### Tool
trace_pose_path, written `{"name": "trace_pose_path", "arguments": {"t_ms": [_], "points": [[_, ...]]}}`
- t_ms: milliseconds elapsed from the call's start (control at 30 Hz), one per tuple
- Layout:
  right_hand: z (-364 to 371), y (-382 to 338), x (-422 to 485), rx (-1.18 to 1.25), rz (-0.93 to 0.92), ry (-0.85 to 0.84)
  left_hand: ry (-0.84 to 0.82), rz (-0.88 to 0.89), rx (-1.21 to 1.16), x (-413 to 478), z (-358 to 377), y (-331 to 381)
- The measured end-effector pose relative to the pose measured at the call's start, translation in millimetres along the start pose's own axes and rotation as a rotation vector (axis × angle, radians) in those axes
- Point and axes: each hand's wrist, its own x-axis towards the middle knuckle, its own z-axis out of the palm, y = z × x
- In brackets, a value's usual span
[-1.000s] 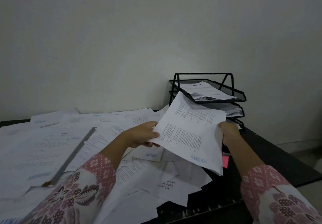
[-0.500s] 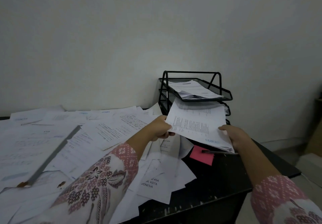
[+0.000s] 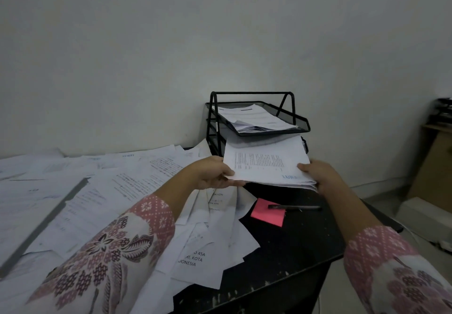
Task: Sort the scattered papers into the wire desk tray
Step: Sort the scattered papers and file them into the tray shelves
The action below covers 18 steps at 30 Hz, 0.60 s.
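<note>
A black wire desk tray (image 3: 300,121) with stacked tiers stands at the back of the dark desk, against the wall. Its top tier holds a small pile of sheets (image 3: 254,117). Both hands hold a thin stack of printed papers (image 3: 266,164) flat, its far edge reaching into the tier below the top one. My left hand (image 3: 211,173) pinches the stack's near left corner. My right hand (image 3: 318,175) grips its near right edge. Scattered papers (image 3: 102,191) cover the desk's left and middle.
A pink sticky-note pad (image 3: 267,213) and a black pen (image 3: 293,207) lie on the bare dark desk (image 3: 288,245) just under the held stack. A long grey ruler (image 3: 46,220) rests across the loose sheets at left. Boxes and a shelf stand on the floor at far right.
Both hands have carried the paper stack forward and to the right, lowering it from tilted to flat and into the tray's second tier. The pink pad and pen came into view.
</note>
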Motion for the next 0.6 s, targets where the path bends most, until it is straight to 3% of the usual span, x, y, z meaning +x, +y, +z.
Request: {"name": "trace_pose_path", "arguments": {"t_ms": [233,400,500,600], "points": [[5.0,-4.8,5.4,0.04,0.128,0.011,0.183,0.074,-0.068,29.2,6.6,-5.3],[5.9,0.2,21.9,0.174,0.087,0.04,0.231,0.153,-0.129,40.5,22.3,0.7],[5.1,-5.8,32.9,0.241,0.043,0.063,0.282,0.296,0.024,47.4,22.4,-1.0],[7.5,-12.7,45.3,0.247,0.024,0.104,0.45,0.442,0.364,58.9,14.9,-4.8]]}}
